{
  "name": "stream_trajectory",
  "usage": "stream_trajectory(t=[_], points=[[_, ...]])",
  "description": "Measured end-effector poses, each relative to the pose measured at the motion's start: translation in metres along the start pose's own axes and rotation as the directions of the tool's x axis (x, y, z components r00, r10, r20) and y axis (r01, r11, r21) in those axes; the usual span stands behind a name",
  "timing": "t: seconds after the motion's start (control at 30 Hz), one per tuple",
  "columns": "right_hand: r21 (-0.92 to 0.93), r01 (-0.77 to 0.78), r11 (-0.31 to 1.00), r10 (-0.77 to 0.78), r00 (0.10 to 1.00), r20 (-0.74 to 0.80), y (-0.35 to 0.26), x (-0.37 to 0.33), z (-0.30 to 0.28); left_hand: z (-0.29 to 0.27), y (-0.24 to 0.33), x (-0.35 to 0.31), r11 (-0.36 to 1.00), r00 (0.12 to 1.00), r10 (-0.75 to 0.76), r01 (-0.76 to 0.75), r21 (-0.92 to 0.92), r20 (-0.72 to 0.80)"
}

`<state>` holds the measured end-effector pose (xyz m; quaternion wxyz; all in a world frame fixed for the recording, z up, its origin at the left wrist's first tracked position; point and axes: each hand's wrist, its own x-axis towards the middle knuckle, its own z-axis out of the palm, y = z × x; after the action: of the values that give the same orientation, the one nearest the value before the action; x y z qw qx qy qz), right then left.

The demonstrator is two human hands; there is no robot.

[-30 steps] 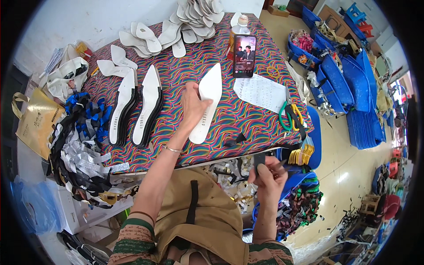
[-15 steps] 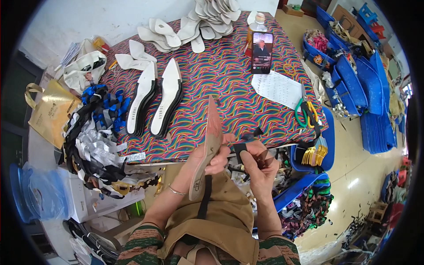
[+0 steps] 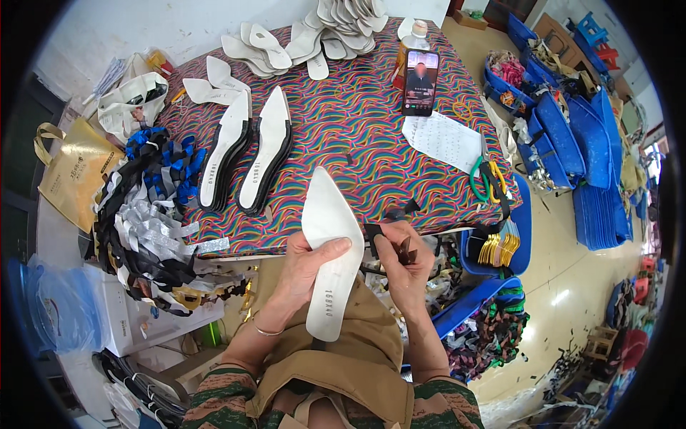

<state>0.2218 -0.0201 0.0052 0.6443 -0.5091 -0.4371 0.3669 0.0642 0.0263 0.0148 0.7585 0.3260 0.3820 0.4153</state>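
Note:
My left hand (image 3: pixel 299 270) grips a white pointed shoe insole (image 3: pixel 327 211) by its middle, thumb on top and fingers beneath. The insole's toe points toward the table and its white printed face is up. Close to its right edge, my right hand (image 3: pixel 409 266) is closed on a short black strip (image 3: pixel 373 234), pinched between thumb and finger. Something dark brown and shiny (image 3: pixel 407 254) is tucked in the same hand; its kind is unclear. Ahead on the table lie two stacks of black-edged white insoles, a left stack (image 3: pixel 227 154) and a right stack (image 3: pixel 268 150).
Loose white insoles (image 3: pixel 268 46) pile at the back of the patterned table (image 3: pixel 343 107). A phone (image 3: pixel 421 82) leans on a bottle (image 3: pixel 419 32). Scissors (image 3: pixel 486 179) lie at the right edge. Bundled strips (image 3: pixel 143 222) hang at the left; blue bins (image 3: pixel 525 236) stand at the right.
The insole has turned from edge-on, brownish side showing, to white face up. My left thumb now lies across it. My right hand keeps the black strip and has shifted slightly left.

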Motion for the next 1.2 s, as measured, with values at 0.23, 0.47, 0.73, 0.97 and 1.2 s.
stream_trajectory(t=[0.23, 0.47, 0.73, 0.97, 1.2], points=[[-0.041, 0.063, 0.997, -0.063, 0.998, 0.008, 0.008, 0.002, 0.001, 0.007, 0.006, 0.001, 0.993, 1.000, 0.012, -0.009, 0.117, -0.025], [-0.139, 0.173, 0.975, -0.176, 0.984, -0.007, 0.010, 0.001, 0.003, 0.008, 0.006, 0.004, 0.987, 0.998, -0.054, 0.059, 0.151, -0.037], [0.237, -0.327, 0.915, 0.284, 0.938, 0.197, 0.007, 0.018, -0.032, 0.012, 0.007, 0.003, 0.977, 0.999, -0.052, 0.053, 0.206, -0.009], [0.232, -0.196, 0.953, 0.176, 0.979, 0.106, 0.007, 0.026, -0.019, 0.023, 0.004, 0.007, 0.990, 0.997, -0.061, 0.055, 0.129, 0.045], [-0.020, -0.275, 0.961, 0.275, 0.956, 0.099, -0.009, 0.018, -0.016, 0.021, 0.002, 0.024, 0.995, 0.996, 0.091, -0.091, 0.030, 0.017]])
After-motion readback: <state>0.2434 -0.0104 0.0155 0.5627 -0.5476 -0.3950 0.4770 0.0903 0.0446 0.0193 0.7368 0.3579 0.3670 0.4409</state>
